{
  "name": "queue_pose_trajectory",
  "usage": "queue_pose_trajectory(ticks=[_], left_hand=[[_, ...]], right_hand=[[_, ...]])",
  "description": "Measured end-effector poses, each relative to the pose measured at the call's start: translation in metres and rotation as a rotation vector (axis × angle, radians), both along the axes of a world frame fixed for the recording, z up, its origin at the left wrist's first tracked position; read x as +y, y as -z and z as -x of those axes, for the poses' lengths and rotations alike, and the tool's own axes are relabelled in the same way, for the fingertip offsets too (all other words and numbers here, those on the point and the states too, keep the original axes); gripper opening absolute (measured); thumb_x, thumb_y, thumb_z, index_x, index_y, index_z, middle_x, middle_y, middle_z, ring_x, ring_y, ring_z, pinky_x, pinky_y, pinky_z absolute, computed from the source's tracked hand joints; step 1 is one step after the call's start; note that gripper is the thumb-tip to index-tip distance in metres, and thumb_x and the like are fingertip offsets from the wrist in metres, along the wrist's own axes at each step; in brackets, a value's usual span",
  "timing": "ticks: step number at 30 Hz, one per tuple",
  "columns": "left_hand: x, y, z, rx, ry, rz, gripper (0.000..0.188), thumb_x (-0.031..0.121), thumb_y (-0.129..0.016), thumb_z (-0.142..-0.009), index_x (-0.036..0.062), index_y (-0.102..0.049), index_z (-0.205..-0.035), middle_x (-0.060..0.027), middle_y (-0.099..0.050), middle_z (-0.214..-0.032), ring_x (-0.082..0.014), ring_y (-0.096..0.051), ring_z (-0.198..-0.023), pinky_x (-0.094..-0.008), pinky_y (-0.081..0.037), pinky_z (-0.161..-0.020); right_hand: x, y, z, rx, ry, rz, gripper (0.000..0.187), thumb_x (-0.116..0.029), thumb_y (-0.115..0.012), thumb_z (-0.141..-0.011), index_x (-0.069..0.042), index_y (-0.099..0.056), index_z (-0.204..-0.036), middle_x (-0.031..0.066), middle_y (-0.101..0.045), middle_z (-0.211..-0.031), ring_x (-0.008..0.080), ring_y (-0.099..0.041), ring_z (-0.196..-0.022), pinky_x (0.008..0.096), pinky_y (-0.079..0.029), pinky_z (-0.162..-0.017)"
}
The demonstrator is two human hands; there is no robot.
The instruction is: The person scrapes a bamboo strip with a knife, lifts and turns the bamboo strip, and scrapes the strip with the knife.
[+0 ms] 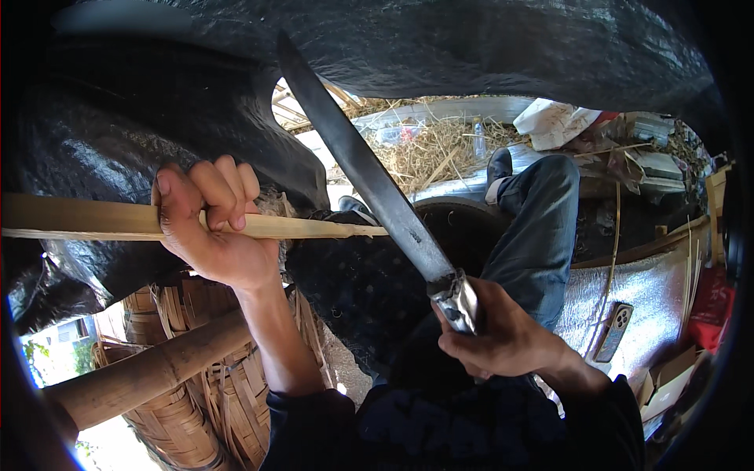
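A long pale bamboo strip (pixel 86 219) comes in from the left edge and narrows to a splintered end near the middle. My left hand (pixel 216 220) is closed round it, fingers curled over the top. My right hand (pixel 503 330) grips the silvery-wrapped handle of a machete (pixel 357 161). Its long dark blade slants up and to the left, the tip in front of the black sheeting. Low on the blade, one edge meets or overlaps the strip's end; whether they touch I cannot tell. My palm and fingers hide part of the handle.
Black plastic sheeting (pixel 471 47) hangs across the top and left. Woven bamboo baskets (pixel 181 392) and a thick bamboo pole (pixel 149 369) are at lower left. Straw (pixel 428 153) lies beyond my feet. A phone (pixel 614 333) rests at right near a cardboard box (pixel 667 385).
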State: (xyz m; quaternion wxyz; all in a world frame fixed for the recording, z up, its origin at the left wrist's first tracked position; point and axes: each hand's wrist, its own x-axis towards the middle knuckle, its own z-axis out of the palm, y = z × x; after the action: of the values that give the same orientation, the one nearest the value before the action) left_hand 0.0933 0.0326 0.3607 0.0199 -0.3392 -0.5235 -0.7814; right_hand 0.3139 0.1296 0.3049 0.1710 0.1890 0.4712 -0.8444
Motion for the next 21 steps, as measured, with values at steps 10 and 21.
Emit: queue_pose_trajectory(ticks=[10, 21], left_hand=[[-0.003, 0.0, -0.002, 0.01, 0.075, 0.02, 0.03, 0.023, -0.031, -0.089, 0.0134, -0.023, -0.062, 0.0033, -0.022, -0.045, -0.005, -0.017, -0.04, -0.0202, -0.016, -0.039], [0.003, -0.001, -0.011, 0.018, 0.159, 0.0, 0.034, 0.024, -0.035, -0.089, 0.0149, -0.025, -0.058, 0.0038, -0.022, -0.044, -0.0045, -0.019, -0.04, -0.0188, -0.016, -0.039]], right_hand=[[0.018, -0.006, 0.012, -0.007, -0.039, -0.198, 0.043, -0.011, -0.057, -0.075, 0.005, -0.037, -0.111, 0.006, -0.046, -0.071, 0.0097, -0.045, -0.06, 0.0253, -0.04, -0.058], [0.008, 0.001, 0.014, 0.204, -0.064, -0.614, 0.041, -0.009, -0.058, -0.069, 0.004, -0.041, -0.104, 0.0134, -0.048, -0.062, 0.0241, -0.053, -0.054, 0.0336, -0.041, -0.051]])
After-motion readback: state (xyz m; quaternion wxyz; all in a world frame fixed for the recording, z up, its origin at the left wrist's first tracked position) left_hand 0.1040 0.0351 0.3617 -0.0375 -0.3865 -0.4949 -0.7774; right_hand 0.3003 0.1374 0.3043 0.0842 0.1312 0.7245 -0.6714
